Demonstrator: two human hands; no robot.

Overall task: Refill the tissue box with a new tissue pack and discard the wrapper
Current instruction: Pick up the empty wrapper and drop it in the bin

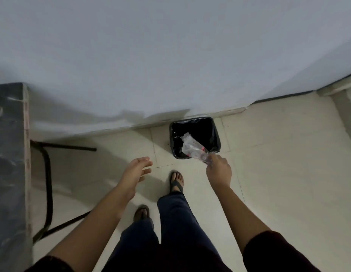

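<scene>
A clear crumpled plastic wrapper (192, 148) with red print hangs over the near edge of a small square bin. The bin (217, 134) is lined with a black bag and stands on the floor against the wall. My right hand (219, 170) pinches the wrapper's near end just in front of the bin. Off to the left, my left hand (137, 170) floats above the floor with fingers spread and nothing in it. No tissue box or tissue pack is in view.
A dark marble-patterned table top (9, 163) fills the left edge, with black metal legs (48, 183) below it. A pale wall (170, 55) runs behind the bin. My own feet in sandals (176, 182) stand on the light tiled floor (288, 163).
</scene>
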